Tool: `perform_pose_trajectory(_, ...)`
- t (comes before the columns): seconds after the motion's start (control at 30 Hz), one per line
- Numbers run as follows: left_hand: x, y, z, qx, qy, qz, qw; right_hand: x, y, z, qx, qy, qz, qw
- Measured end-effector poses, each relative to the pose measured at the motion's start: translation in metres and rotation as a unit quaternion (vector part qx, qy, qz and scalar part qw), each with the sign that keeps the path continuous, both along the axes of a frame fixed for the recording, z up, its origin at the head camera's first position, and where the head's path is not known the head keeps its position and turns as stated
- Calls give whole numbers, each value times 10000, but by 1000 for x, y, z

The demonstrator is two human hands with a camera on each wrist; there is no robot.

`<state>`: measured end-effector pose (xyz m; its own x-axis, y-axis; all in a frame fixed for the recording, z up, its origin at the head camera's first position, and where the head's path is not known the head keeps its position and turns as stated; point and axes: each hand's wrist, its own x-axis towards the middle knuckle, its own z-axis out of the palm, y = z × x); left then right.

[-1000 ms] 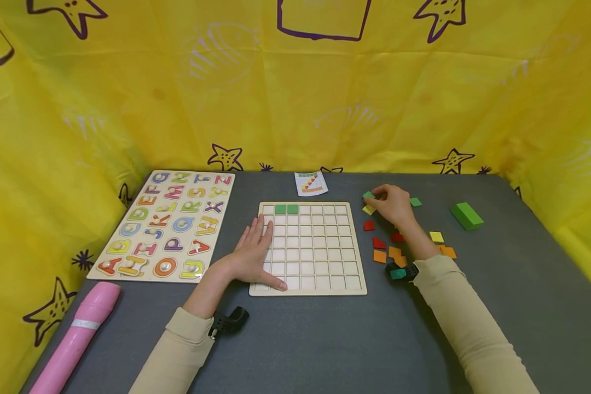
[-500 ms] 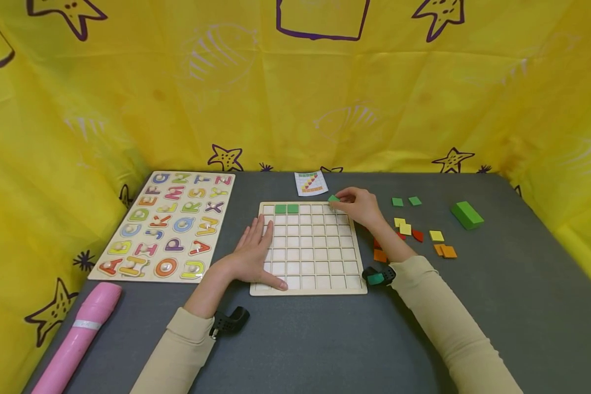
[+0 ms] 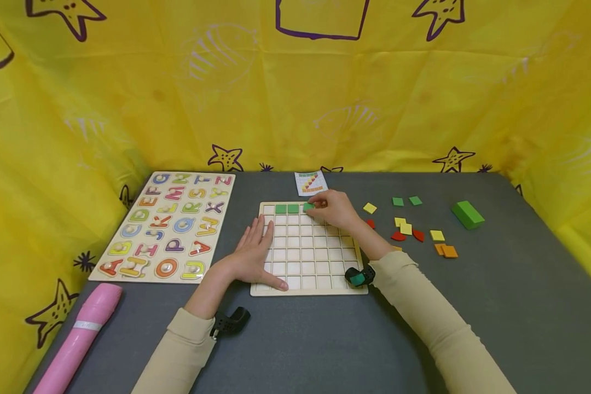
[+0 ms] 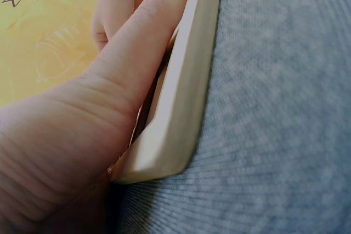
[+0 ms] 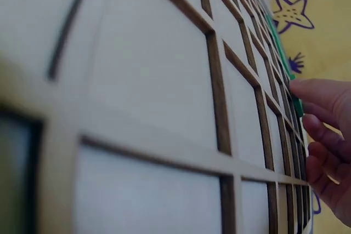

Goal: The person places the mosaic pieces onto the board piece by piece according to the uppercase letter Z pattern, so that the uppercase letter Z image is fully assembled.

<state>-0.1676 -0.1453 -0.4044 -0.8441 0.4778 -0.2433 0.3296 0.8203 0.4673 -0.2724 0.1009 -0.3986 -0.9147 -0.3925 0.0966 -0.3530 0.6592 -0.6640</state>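
Observation:
A pale wooden grid board (image 3: 307, 254) lies flat on the dark table, with two green square tiles (image 3: 287, 209) set side by side in its top row. My left hand (image 3: 251, 251) rests spread over the board's left edge, fingers straight. In the left wrist view its thumb lies along the board's near rim (image 4: 186, 80). My right hand (image 3: 335, 209) pinches another green square tile (image 3: 308, 206) at the top row, right of the two set tiles. In the right wrist view, the fingertips (image 5: 299, 89) meet the green tile at the board's far side.
A picture card (image 3: 311, 184) lies behind the board. Loose green (image 3: 398, 202), yellow (image 3: 406, 229), red (image 3: 418, 235) and orange tiles (image 3: 450, 251) are scattered to the right, near a green block (image 3: 468, 215). At left are an alphabet puzzle (image 3: 162, 227) and a pink cylindrical object (image 3: 81, 334).
My right hand has carried a green tile leftward from the loose tiles to the board's top row. The left hand stays where it was on the board.

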Motion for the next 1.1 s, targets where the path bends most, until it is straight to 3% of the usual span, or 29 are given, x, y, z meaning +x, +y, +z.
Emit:
perform_pose_trajectory(0.2,1,0,1,-12,2,-13,10000,3,-4,0,-113,-75,-6,9999)
perform_pose_trajectory(0.37,4,0,5,-220,-18,-42,9997,6,-1,-1,-62,191,54,9998)
perform_pose_trajectory(0.57,6,-5,11,-405,-149,-280,9987,8,7,-1,-99,254,144,9995)
perform_pose_trajectory(0.83,7,-11,9,-342,-121,-546,9978,9,40,6,-438,215,-535,9974)
perform_pose_trajectory(1.1,8,-13,6,-187,-64,-534,9984,9,99,11,-186,286,-1153,9927)
